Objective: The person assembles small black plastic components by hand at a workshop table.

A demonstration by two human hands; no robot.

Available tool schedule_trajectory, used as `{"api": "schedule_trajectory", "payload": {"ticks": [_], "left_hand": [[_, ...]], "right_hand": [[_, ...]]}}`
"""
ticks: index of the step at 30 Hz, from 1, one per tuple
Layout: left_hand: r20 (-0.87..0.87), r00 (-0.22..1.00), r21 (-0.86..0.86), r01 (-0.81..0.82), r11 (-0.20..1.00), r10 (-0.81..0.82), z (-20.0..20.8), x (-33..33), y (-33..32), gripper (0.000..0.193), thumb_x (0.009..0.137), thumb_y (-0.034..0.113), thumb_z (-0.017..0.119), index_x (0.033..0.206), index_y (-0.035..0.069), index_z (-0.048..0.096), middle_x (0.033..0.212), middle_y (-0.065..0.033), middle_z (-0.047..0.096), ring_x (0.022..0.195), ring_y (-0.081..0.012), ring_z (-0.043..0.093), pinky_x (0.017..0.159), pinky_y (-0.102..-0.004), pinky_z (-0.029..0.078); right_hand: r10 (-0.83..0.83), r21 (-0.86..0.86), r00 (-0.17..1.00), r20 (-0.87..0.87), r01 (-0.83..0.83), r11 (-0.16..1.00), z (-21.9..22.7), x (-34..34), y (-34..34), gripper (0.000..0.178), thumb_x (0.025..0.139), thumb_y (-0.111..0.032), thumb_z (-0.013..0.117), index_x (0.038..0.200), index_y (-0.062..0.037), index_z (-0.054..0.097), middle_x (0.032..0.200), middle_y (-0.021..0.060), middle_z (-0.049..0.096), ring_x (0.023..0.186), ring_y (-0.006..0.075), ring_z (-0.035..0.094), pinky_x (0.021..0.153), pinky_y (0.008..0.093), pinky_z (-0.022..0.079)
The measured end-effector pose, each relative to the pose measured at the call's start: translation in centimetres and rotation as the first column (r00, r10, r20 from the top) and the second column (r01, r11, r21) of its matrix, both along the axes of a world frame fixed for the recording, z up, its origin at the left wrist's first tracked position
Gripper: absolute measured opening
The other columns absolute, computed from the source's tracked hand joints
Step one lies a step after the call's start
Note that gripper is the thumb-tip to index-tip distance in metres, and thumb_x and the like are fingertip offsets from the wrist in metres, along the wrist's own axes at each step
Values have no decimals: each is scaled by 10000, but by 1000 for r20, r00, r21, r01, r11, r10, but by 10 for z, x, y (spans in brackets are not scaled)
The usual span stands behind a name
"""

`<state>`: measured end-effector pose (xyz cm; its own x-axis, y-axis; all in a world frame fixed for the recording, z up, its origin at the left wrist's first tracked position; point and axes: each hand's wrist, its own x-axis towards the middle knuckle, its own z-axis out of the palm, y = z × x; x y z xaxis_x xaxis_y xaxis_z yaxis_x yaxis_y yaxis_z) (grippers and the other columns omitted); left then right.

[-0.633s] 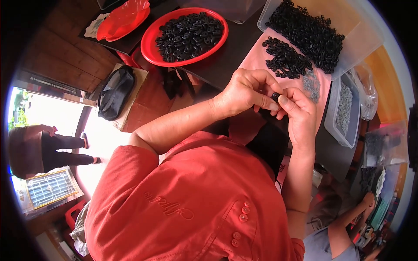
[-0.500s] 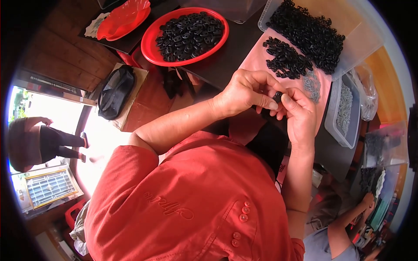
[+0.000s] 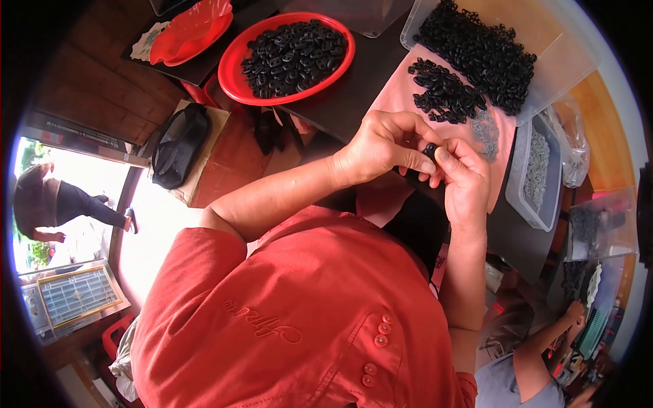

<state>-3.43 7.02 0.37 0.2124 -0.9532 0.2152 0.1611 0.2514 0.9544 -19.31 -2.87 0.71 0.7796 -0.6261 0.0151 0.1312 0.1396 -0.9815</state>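
Currently both my hands are over the near edge of the pink cloth (image 3: 394, 95), fingers narrow. My left hand (image 3: 381, 144) pinches a small, black, glossy piece (image 3: 429, 149) between thumb and forefinger; my right hand (image 3: 465, 178) grips it from the right, thumb against it. Cannot tell what its curled fingers cover.

Just beyond, on the cloth: a loose pile of black, oval, link-like pieces (image 3: 442, 92), with small silver metal pieces (image 3: 485, 132) to its right. Far right, a bigger black heap (image 3: 476, 51) at a clear plastic bin (image 3: 561, 61). Right: a clear rectangular tub (image 3: 519, 185) holding silver pieces. Far left: a round red plastic tray (image 3: 231, 71), black pieces inside.
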Motion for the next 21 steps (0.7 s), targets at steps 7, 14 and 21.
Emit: {"api": "schedule_trajectory", "payload": {"ticks": [7,14,21], "left_hand": [[26,995,-102,101,990,-99,-2,-4,-2,235,811,-18,745,1024,-38,650,863,-82,688,729,-125,662,584,-225,523],[-169,970,-140,153,978,-175,5,-8,1,147,843,-83,678,974,-74,613,877,-172,688,732,-235,708,631,-297,600],[-286,937,-89,181,979,-199,6,-12,8,147,855,-87,666,973,-64,581,858,-156,683,726,-231,715,597,-298,607]], "right_hand": [[11,110,1000,4,-11,994,6,-5,2,232,945,-188,606,941,44,601,831,102,639,614,182,597,545,237,443],[49,271,995,92,-72,960,5,-2,5,233,930,-201,644,939,31,622,708,72,607,519,149,566,466,209,414],[27,242,998,63,-42,969,0,-3,10,214,955,-204,584,912,4,555,657,75,546,464,187,537,384,238,379]]}}
